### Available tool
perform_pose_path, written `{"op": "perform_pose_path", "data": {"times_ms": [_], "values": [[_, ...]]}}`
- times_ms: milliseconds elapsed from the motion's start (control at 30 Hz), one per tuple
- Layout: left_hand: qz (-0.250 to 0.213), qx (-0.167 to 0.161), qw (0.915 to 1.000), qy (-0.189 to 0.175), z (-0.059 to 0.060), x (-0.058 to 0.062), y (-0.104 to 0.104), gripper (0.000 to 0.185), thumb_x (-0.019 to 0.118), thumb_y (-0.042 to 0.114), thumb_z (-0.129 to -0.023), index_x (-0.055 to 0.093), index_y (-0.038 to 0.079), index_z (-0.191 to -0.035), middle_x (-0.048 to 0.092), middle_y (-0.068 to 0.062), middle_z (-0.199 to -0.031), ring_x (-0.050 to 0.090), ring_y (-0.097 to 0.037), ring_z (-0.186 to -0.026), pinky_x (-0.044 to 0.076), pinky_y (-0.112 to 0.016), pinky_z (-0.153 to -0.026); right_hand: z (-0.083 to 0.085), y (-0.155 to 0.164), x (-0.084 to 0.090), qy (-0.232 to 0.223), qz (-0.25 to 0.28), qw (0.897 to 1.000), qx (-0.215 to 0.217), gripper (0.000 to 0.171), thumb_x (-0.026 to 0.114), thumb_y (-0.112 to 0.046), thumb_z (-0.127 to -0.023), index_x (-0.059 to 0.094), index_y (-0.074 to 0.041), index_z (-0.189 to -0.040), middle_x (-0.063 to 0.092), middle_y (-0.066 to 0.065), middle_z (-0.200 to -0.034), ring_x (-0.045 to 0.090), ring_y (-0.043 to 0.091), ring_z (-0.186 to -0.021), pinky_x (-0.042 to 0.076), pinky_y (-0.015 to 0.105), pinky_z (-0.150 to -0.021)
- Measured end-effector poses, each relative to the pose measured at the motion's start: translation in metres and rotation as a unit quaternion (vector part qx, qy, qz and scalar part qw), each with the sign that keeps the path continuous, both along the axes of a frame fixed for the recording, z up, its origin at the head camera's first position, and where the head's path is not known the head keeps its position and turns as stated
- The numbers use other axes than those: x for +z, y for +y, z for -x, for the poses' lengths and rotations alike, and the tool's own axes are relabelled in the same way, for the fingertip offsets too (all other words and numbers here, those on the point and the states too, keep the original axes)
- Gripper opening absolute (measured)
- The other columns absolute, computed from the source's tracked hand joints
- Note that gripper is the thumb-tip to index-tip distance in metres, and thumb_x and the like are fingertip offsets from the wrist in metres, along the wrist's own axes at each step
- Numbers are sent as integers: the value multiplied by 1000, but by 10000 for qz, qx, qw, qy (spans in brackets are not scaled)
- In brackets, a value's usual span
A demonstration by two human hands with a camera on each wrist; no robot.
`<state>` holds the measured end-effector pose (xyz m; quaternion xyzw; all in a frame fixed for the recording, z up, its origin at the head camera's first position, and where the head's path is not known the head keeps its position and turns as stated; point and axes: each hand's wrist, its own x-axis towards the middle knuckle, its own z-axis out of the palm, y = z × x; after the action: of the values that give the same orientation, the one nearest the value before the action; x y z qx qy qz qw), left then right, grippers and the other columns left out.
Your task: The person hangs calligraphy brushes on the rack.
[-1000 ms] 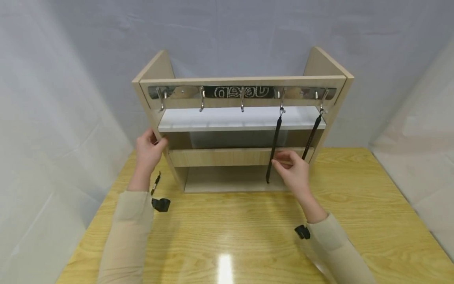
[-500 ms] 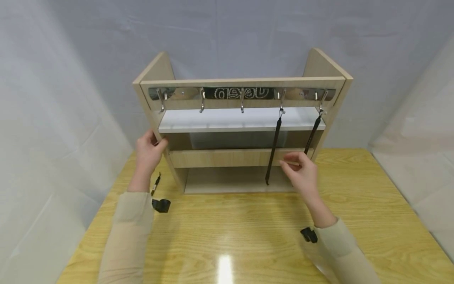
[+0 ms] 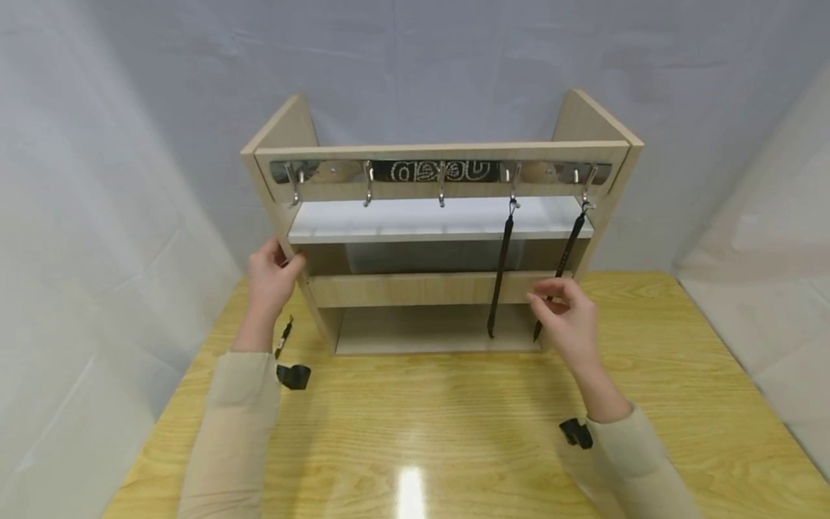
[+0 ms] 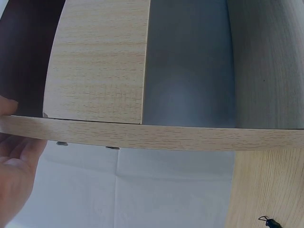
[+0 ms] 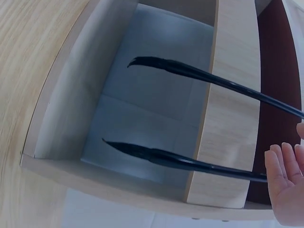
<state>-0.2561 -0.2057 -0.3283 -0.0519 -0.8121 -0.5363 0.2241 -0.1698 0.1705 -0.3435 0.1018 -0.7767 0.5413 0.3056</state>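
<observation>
**A:** what's the room look like from your feed?

**B:** Glossy yellow wood table (image 3: pixel 454 425) with glare on it, grey sheeting hung behind and along both sides. A wooden shelf unit (image 3: pixel 428 288) stands at the table's back.

**A:** and the hands?

**B:** I see the left hand (image 3: pixel 271 277) curled round the unit's left side panel. The right hand (image 3: pixel 565 317) pinches the rightmost black strap (image 3: pixel 565 252), which hangs from the last hook.
</observation>
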Motion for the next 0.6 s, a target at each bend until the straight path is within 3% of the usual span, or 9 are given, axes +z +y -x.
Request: {"op": "perform_pose_path", "data": {"times_ms": [267, 400, 600], "values": [[3, -25, 10000, -14, -1, -1, 0, 34, 51, 0, -81, 53, -7, -114, 56, -24, -106, 54, -29, -102, 47, -35, -83, 15, 22, -22, 2, 54, 9997, -255, 16, 65, 7, -75, 59, 10, -89, 61, 17, -85, 56, 1, -78, 47, 11, -67], [11, -29, 10000, -11, -1, 0, 0, 34, 51, 1, -81, 53, -6, -115, 56, -24, -107, 54, -28, -102, 47, -34, -82, 14, 27, -20, 86, 122, 9992, -363, 14, 65, 6, -75, 58, 9, -87, 61, 13, -83, 58, 10, -78, 48, 12, -67], [121, -35, 9999, -12, -2, 0, 0, 34, 50, 1, -82, 52, -5, -116, 56, -24, -108, 54, -27, -101, 48, -35, -81, 22, 43, -31, 490, 571, 9972, 13, 17, 68, -10, -77, 61, 1, -87, 61, 11, -85, 59, 10, -79, 48, 12, -66]]}}
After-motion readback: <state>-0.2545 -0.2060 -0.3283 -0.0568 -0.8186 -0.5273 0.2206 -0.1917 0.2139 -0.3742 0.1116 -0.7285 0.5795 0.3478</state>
